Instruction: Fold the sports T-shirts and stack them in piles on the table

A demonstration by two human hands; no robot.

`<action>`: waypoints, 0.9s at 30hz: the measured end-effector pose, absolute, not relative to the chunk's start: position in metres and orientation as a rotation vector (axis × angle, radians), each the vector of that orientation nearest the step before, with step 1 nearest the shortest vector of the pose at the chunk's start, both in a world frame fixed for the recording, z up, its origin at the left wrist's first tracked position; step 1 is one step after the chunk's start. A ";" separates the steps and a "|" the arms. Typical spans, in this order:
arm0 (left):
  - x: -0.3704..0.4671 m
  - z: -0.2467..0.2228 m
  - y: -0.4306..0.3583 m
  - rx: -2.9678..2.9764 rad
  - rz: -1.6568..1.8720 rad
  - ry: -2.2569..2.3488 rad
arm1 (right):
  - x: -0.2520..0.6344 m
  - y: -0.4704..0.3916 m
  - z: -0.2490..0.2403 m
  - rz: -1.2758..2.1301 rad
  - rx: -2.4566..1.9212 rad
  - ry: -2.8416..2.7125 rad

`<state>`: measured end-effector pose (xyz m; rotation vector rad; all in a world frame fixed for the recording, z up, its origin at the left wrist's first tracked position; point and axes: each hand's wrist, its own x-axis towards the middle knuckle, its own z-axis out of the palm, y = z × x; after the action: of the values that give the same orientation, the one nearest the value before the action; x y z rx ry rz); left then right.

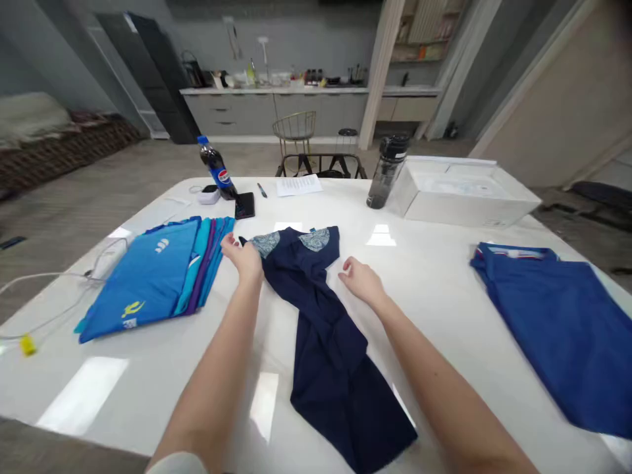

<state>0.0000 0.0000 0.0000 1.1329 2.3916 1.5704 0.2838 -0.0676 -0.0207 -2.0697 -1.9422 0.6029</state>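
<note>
The dark navy garment [326, 329] lies on the white table [424, 276] between the forearms, its underside and folded layers hidden; its long axis runs from the patterned patches at the far end toward the near edge, slanting right; the left hand [244, 258] is loosely curled beside the far left corner, whether touching is hard to tell; the right hand [363, 282] is partly open, empty, just right of the garment; the blue shirts [148, 270] lie left, the blue garment [557, 329] right, cut off by the frame.
</note>
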 end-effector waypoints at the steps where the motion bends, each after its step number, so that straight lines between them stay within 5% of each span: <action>1: 0.001 0.001 -0.003 1.392 1.448 2.305 | 0.286 -0.068 -0.019 0.635 -2.032 -1.897; 9: 0.029 -0.022 -0.021 2.054 0.226 1.935 | 0.253 -0.073 0.000 0.523 -1.437 -2.072; 17: 0.027 -0.029 -0.013 2.003 0.144 1.941 | 0.208 -0.052 0.001 0.219 -1.731 -2.194; 27: 0.031 -0.044 -0.012 2.076 0.166 1.948 | 0.411 -0.054 -0.024 0.411 -2.301 -1.263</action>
<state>0.0311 -0.0117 -0.0435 2.0764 1.9476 0.1659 0.4110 -0.0536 -0.0240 -2.3015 -1.2633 0.4106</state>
